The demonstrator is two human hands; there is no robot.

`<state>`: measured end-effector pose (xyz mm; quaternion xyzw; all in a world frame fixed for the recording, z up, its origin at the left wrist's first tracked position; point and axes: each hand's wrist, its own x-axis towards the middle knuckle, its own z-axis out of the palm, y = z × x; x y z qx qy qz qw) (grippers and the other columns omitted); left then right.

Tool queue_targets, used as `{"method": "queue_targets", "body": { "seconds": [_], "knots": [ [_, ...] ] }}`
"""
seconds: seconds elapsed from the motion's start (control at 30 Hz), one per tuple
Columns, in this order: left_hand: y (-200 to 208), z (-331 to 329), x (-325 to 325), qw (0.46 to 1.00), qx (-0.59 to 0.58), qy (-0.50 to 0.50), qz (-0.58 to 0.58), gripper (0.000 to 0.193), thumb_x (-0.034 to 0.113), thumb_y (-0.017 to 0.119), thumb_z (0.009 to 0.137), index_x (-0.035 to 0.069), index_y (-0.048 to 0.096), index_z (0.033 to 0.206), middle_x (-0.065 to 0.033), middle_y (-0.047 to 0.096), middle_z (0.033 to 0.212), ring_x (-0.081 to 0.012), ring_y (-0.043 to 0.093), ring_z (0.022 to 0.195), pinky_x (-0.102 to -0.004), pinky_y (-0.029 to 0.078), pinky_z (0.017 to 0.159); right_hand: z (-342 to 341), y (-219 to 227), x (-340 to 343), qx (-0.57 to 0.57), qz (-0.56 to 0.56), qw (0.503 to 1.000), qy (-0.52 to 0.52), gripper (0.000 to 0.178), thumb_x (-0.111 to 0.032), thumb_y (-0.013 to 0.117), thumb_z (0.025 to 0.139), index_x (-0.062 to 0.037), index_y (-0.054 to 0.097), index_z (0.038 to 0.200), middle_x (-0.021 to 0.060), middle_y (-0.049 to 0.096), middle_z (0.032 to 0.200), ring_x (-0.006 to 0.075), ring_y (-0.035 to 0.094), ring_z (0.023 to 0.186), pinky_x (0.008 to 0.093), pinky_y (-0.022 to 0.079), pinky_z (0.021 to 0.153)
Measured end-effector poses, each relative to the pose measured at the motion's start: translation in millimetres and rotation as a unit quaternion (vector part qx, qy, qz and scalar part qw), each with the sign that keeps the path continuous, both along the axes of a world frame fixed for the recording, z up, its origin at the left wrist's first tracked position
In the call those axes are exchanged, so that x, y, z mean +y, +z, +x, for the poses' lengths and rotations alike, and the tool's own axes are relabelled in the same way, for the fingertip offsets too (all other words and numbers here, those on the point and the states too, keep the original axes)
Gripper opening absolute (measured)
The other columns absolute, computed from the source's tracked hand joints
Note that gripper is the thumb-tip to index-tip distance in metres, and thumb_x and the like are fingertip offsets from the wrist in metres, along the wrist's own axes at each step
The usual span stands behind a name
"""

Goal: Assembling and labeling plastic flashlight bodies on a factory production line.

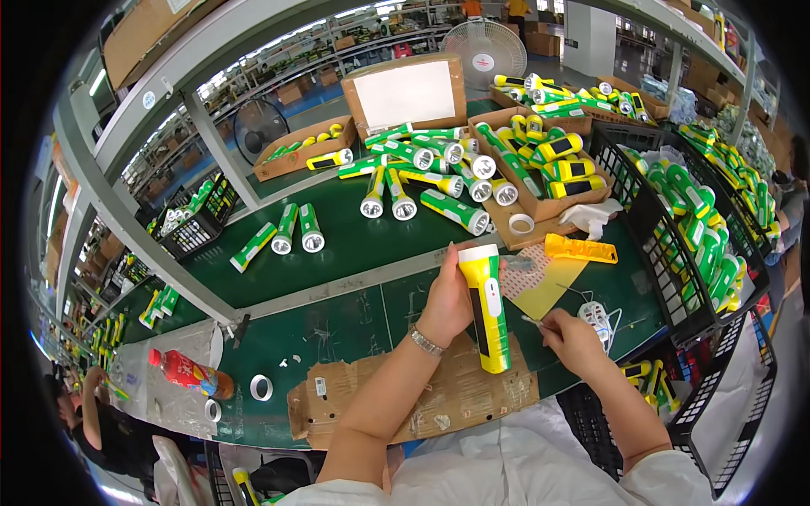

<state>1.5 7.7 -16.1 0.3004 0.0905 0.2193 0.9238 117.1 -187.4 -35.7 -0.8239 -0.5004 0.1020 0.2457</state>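
Head view: smooth red plastic bottle (182,371) at eight o'clock; creased, torn cardboard (354,395) at six; left hand (447,297) curled snugly round a glossy, tapered flashlight (488,314) toward four; right hand (575,341), farther out, pinching a small pale object (527,320), unidentifiable.

Head view: wide fisheye, left one of the head-worn pair, upright, unmirrored
White shirt (515,460): lower edge, directly under the lens, so looking down from the wearer's own head
Forearms (384,388): nearest, large, enter from below
Left hand (447,299): close range, a bit right of and below centre, whole
Right hand (575,341): close too, farther right, whole
Green bench (354,240): fills mid-frame, seen from above, facing forward across it
Fan (483,51): top, far side, small
Upper beam (181,76): bends along the rim
Corners: black, outside the lens circle
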Motion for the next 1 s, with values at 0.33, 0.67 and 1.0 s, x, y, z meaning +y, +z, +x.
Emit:
{"method": "queue_targets", "body": {
  "seconds": [0.33, 0.67, 1.0],
  "knots": [
    [-2, 3, -19, 0.999, 0.022, -0.018, 0.023, 0.041, 0.046, 0.026, 0.094, 0.012, 0.043, 0.108, -0.0166, 0.058, 0.098, -0.0278, 0.058, 0.087, -0.0408, 0.047, 0.078, -33, 62, 27, 0.065, 0.197, 0.978, 0.01, 0.013, -0.018, 0.066, 0.075, -0.0049, 0.065, 0.076, 0.0074, 0.061, 0.064, 0.02, 0.058, 0.053, 0.0293, 0.046, 0.05],
    [-4, 1, -19, 0.999, 0.025, -0.037, 0.01, 0.049, 0.049, 0.024, 0.093, 0.008, 0.046, 0.109, -0.015, 0.058, 0.097, -0.026, 0.057, 0.086, -0.0418, 0.048, 0.076, -31, 53, 28, 0.035, 0.249, 0.968, 0.007, 0.01, -0.01, 0.066, 0.075, -0.0016, 0.063, 0.079, 0.0043, 0.056, 0.06, 0.01, 0.044, 0.045, 0.0243, 0.036, 0.043],
    [2, -2, -14, 0.998, 0.004, -0.053, -0.041, 0.058, 0.053, 0.024, 0.092, 0.002, 0.047, 0.105, -0.0118, 0.054, 0.09, -0.0191, 0.05, 0.075, -0.0335, 0.045, 0.065, -45, 8, 17, 0.43, 0.144, 0.891, -0.005, 0.034, -0.015, 0.054, 0.088, 0.0071, 0.049, 0.113, 0.0094, 0.059, 0.102, 0.0129, 0.057, 0.093, 0.0242, 0.044, 0.084]
  ]
}}
